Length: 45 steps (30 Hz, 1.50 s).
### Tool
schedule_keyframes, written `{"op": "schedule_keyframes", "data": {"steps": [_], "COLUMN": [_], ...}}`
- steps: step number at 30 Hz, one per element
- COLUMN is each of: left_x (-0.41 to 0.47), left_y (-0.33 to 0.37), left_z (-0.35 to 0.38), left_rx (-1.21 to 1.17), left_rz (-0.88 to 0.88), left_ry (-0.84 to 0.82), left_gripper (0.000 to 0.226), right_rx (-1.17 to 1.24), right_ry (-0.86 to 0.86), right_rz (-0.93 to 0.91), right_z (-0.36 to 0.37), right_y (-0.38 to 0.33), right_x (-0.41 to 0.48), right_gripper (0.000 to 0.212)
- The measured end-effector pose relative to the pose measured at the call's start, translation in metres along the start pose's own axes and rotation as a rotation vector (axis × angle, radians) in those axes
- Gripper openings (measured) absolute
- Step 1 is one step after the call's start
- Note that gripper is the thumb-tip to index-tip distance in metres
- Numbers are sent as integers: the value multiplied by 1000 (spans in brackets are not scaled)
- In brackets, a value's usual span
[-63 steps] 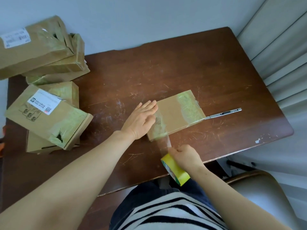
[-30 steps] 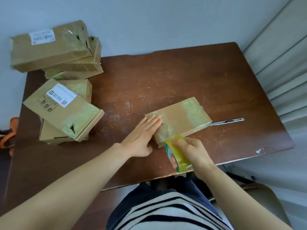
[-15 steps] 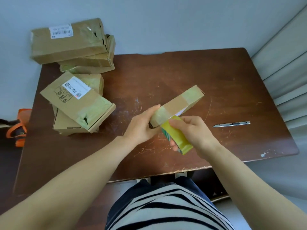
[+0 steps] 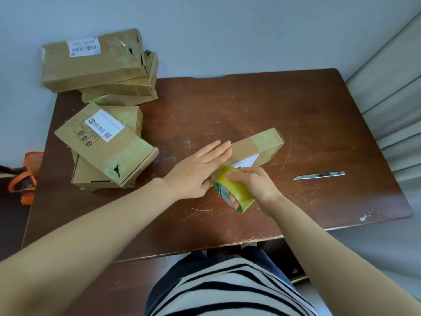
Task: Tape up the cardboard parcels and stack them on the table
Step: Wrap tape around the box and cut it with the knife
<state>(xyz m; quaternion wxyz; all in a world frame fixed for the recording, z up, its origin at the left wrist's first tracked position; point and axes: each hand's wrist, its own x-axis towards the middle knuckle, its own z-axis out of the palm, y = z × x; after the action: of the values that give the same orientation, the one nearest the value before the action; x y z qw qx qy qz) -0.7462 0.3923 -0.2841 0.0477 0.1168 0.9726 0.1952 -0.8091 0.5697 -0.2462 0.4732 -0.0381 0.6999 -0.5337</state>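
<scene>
A flat cardboard parcel [image 4: 257, 147] is tipped up on its long edge in the middle of the brown table [image 4: 250, 106], with a white label on the side facing me and greenish tape across its far end. My left hand [image 4: 198, 169] lies flat with straight fingers against the parcel's near left end. My right hand [image 4: 255, 183] grips a yellow tape roll [image 4: 232, 192] held against the parcel's near underside.
Two stacks of taped cardboard parcels stand at the table's left: a far stack [image 4: 100, 65] and a nearer stack [image 4: 104, 147]. A metal utility knife [image 4: 319, 175] lies right of my hands. An orange bag [image 4: 25, 176] sits on the floor, left.
The parcel lay flat a second ago; it has been tipped up onto its edge. My right hand brought the tape roll from the table's near edge up under the parcel. My left fingers straightened.
</scene>
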Motion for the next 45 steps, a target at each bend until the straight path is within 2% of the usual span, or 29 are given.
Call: {"op": "schedule_keyframes", "data": {"steps": [3,7,12,14,17,20,23,25,28,30,32,34,36,39,42,45], "left_x": [3,6,0,-6,-16,-27,-34,-31,-31,-37,-41,-41,-39,-39,-40,-38], "left_y": [-4,-9,-26,-30,-31,-22,-9,-2,-5,-10,-15,-17,-16,-13,-13,-15], "left_z": [-6,-14,-23,-17,-3,21,48,60,67,68,67,67,67,73,76,74], "left_rx": [-226,-744,-1195,-1332,-1208,-917,-677,-612,-628,-634,-591,-525,-485,-533,-566,-559], "left_rz": [-96,-303,-560,-651,-698,-705,-766,-794,-794,-737,-689,-655,-623,-639,-663,-651], "left_ry": [-43,38,48,37,119,86,70,112,147,87,22,27,41,73,123,110], "left_gripper": [85,82,69,66,74,110,153,163,163,160,158,156,152,149,153,155], "right_rx": [8,61,68,27,-58,-95,-125,-91,-70,-71,-78,-149,-193,-273,-306,-382], "right_ry": [-24,-116,-107,-128,-104,-54,76,127,141,102,54,14,-37,-5,24,9], "right_rz": [-23,-64,-106,-112,-141,-130,-64,-39,-28,-31,-45,-83,-132,-147,-191,-458], "right_z": [1,-3,8,17,33,47,53,58,62,63,64,66,68,68,63,57], "right_y": [-3,-6,-20,-28,-36,-43,-44,-44,-41,-38,-35,-33,-33,-29,-17,-4], "right_x": [2,-1,11,19,35,49,62,68,72,68,62,56,51,48,43,23], "right_gripper": [26,29,11,16,27,33,30,27,23,14,37,60,60,59,45,73]}}
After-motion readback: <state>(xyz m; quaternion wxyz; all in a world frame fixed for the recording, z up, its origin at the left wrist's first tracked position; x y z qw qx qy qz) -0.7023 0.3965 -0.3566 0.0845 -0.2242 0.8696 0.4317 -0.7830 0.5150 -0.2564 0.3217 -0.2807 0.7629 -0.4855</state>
